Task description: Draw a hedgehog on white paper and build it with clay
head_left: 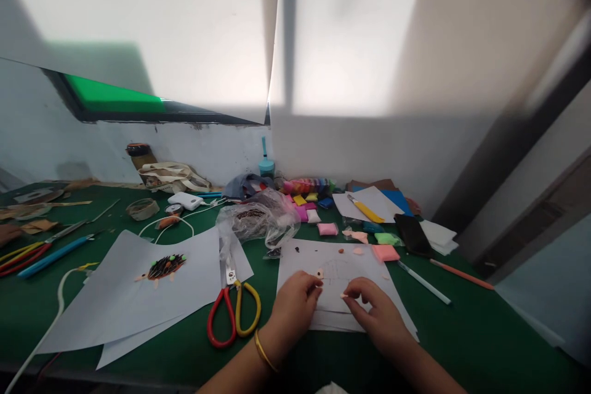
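Observation:
Both my hands rest on a white sheet of paper [341, 271] on the green table. My left hand [295, 301] is curled, its fingertips pinching a tiny pale piece of clay at the sheet's middle. My right hand [369, 305] is curled too, pinching another small pale bit between thumb and forefinger, a little apart from the left. A faint pencil drawing and small clay bits lie on the sheet just beyond my fingers. A gold bangle [263, 351] circles my left wrist.
Red and yellow scissors [233, 314] lie left of my hands. Further left, a sheet carries a dark spiky clay figure [165, 266]. A plastic bag [258, 221], coloured clay packs [318, 209], a yellow cutter [367, 210], a black phone [412, 234] and pens sit behind.

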The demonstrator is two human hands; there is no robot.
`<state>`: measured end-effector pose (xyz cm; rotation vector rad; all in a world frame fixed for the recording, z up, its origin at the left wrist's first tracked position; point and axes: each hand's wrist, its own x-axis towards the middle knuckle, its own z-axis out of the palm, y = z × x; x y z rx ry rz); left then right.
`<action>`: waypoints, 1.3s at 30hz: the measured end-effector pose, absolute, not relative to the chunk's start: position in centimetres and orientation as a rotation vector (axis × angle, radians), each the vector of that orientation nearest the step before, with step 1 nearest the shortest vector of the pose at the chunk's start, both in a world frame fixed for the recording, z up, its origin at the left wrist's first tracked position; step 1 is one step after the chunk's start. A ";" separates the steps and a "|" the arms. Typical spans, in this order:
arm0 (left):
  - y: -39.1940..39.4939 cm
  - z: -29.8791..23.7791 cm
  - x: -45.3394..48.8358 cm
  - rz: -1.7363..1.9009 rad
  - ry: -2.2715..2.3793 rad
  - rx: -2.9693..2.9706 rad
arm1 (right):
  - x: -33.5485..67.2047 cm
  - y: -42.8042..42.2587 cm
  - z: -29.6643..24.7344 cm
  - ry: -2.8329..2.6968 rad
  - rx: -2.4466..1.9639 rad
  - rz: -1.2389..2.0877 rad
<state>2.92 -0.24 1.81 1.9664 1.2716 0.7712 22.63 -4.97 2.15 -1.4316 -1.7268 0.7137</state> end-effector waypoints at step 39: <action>2.5 -0.2 1.9 0.335 1.458 2.748 | 23.3 -3.5 0.1 -1.589 -1.605 0.942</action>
